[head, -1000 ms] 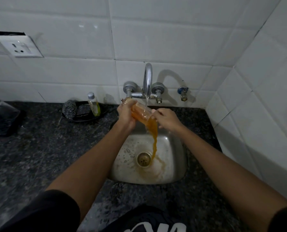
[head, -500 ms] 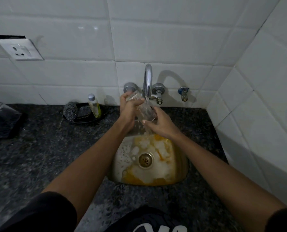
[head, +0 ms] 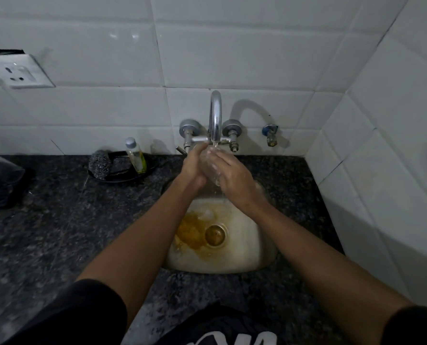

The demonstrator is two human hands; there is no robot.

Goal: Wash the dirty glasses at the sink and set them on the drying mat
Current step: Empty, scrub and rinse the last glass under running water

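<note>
I have 1 glass (head: 211, 168) between my 2 hands, right under the spout of the tap (head: 215, 115), where a thin stream of water lands on its upper end. My left hand (head: 193, 165) wraps its left side with fingers curled around it; my right hand (head: 233, 176) presses flat against its right side, fingers stretched along the wall. The glass is tilted, lower end toward me, and water runs off it into the sink (head: 254, 255).

Counted: 1 spout, 2 tap knobs, 1 smaller valve (head: 270, 135) on the wall to the right, 1 drain (head: 215, 234), 1 wall socket (head: 18, 70), 1 small clear bottle (head: 135, 155) of yellowish liquid standing in 1 dark dish (head: 123, 176) beside 1 steel scrubber (head: 98, 164). A dark object under clear plastic (head: 1, 178) lies at the far left of the counter (head: 58, 232).

White letters show on my dark shirt at the bottom edge; they are cut off and I cannot read them. The bottle's label is too small to read.

Half a second ago the sink floor was full of yellow-orange liquid and foam; now only 1 patch is left of the drain. My right hand was lower then, under the glass's mouth.
</note>
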